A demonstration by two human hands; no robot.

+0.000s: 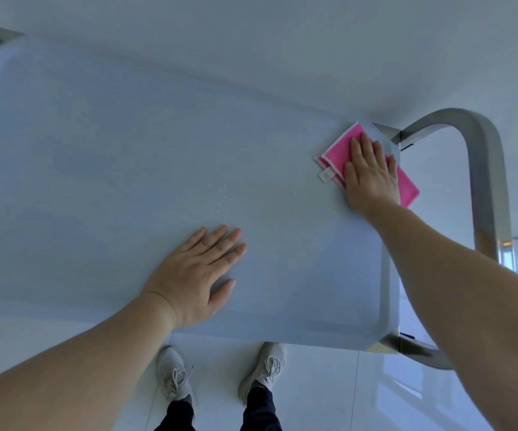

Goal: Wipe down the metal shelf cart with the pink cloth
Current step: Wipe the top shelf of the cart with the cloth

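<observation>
— While the pink cloth [338, 150] is pressed flat under the spread right hand [371, 175] at the metal shelf cart's [96, 135] far corner, which step is recorded?
— Top shelf wiping; left hand [197, 272] laid open, bracing. Droplets [222, 199] between the hands are judged next.

Cart top shelf [127, 150]: smooth metal, matt satin sheen, a few water droplets [222, 199] on it. Cart handle [484, 181]: brushed metal tube, semi-glossy. Pink cloth [338, 149]: soft woven fabric, matt, paler stitched edging, small tag. Floor tiles [329, 393]: glossy, reflective. Sneakers [170, 371]: knit mesh.
</observation>
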